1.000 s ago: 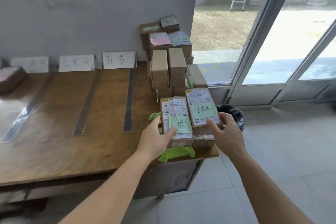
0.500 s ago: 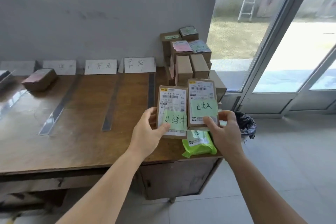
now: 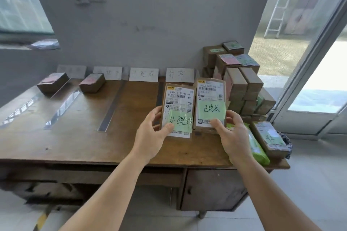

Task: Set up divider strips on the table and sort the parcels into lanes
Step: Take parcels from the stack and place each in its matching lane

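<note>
My left hand [image 3: 152, 134] grips a brown parcel [image 3: 178, 103] with a white shipping label and a green handwritten note. Beside it my right hand [image 3: 232, 135] grips a second brown parcel [image 3: 209, 97] with its own green note. Both are held upright above the right part of the wooden table [image 3: 93, 144]. Metal divider strips [image 3: 110, 108] [image 3: 62, 108] run front to back across the tabletop. Two brown parcels [image 3: 53, 83] [image 3: 92, 82] lie in the far left lanes. White paper lane signs [image 3: 143, 74] lean against the wall.
A tall stack of brown parcels [image 3: 242, 84] fills the table's back right corner. A green bag [image 3: 257, 148] and a labelled parcel [image 3: 270, 139] lie at the right front edge. A glass door [image 3: 319, 73] stands open to the right, with a ladder [image 3: 279, 2] outside.
I lifted both parcels off the right-hand pile and raised them upright. My view swung left and back, showing more of the table and its lanes.
</note>
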Action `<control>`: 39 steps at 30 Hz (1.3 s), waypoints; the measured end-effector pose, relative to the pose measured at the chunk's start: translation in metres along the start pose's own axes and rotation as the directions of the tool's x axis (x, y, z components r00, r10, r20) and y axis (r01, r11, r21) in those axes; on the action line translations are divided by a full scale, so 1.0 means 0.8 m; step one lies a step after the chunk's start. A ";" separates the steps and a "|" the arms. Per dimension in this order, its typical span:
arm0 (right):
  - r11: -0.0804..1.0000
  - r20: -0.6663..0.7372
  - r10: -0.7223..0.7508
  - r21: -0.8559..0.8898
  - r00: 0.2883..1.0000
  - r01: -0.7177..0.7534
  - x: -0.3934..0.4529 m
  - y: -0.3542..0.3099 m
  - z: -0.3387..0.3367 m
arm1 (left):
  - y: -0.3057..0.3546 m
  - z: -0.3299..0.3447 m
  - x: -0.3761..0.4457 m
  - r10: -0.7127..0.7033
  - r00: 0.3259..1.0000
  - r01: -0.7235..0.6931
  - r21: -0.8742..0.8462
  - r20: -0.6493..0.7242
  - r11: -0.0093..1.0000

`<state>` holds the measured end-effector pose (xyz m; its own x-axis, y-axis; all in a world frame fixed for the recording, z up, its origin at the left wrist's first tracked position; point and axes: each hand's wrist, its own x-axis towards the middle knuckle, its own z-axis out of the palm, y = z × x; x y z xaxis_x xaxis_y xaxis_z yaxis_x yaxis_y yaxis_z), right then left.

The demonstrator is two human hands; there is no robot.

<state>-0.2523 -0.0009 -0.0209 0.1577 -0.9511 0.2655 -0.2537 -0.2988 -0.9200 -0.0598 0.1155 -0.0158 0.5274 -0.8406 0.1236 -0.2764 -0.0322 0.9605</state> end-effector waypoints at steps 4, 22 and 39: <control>0.998 0.053 0.012 0.069 0.999 -0.016 -0.014 -0.022 0.050 | -0.011 -0.057 -0.006 0.021 0.999 -0.020 0.013 -0.048 1.000; 0.978 0.248 0.042 0.187 0.968 -0.091 0.006 -0.084 0.214 | -0.049 -0.208 0.054 0.021 0.985 -0.019 0.010 -0.174 1.000; 0.952 0.382 0.102 0.230 0.919 -0.201 0.199 -0.103 0.420 | -0.068 -0.293 0.275 -0.083 0.953 0.060 -0.089 -0.290 0.994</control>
<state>0.1143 -0.1016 0.0000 0.4833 -0.8746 0.0398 -0.0543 -0.0753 -0.9957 0.2599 0.0593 0.0176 0.7591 -0.6415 0.1103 -0.1717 -0.0338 0.9846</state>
